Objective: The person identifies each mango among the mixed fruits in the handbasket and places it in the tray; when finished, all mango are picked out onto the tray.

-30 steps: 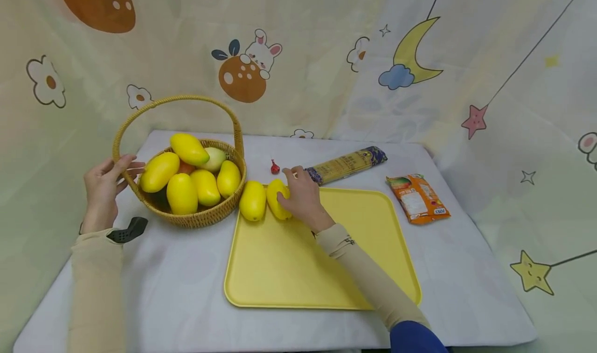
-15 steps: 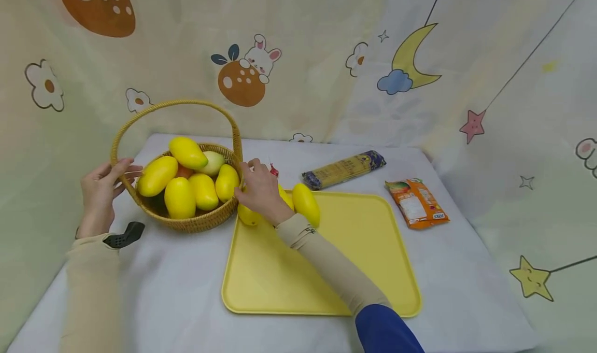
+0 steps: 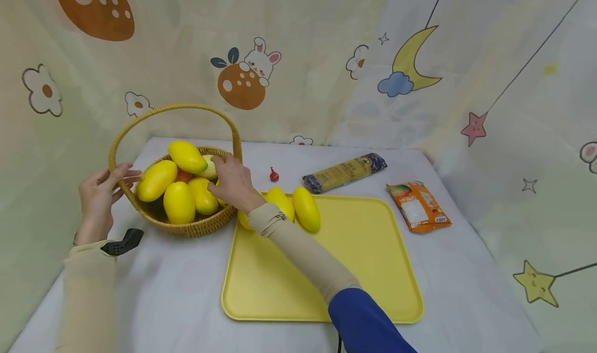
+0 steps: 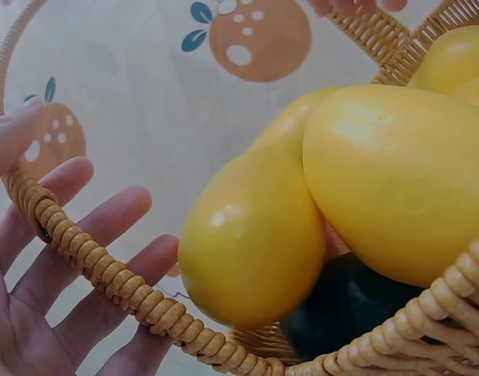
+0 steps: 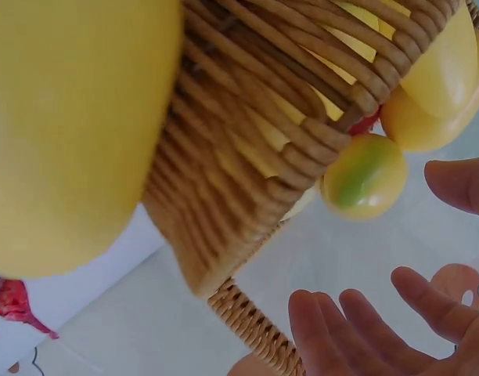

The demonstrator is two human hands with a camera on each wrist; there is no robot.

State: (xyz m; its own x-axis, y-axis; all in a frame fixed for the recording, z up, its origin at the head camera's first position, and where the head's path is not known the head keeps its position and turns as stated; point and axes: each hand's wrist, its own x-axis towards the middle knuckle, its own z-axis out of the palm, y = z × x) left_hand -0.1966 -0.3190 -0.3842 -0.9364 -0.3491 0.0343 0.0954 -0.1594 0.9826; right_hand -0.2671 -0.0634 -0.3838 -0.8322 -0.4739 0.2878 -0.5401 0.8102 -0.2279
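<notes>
At the left of the head view, the left hand (image 3: 97,197), fingers straight and spread, touches the round, woven light-brown wicker basket (image 3: 196,229). The right hand (image 3: 234,184), wide with thumb apart, is over its right side. Smooth oval yellow fruits (image 3: 179,203) partly hide a dark rounded thing (image 4: 345,309), difficult to recognise.

A white-covered table (image 3: 177,291) in front of you!
On your left stands the wicker basket (image 3: 196,229), and just beside it the yellow tray (image 3: 364,270) lies flat; beyond the tray's far edge you've got a tiny red item (image 3: 273,175) and a long printed packet (image 3: 345,172) at a slant, and there, on your right, an orange packet (image 3: 418,207)!
</notes>
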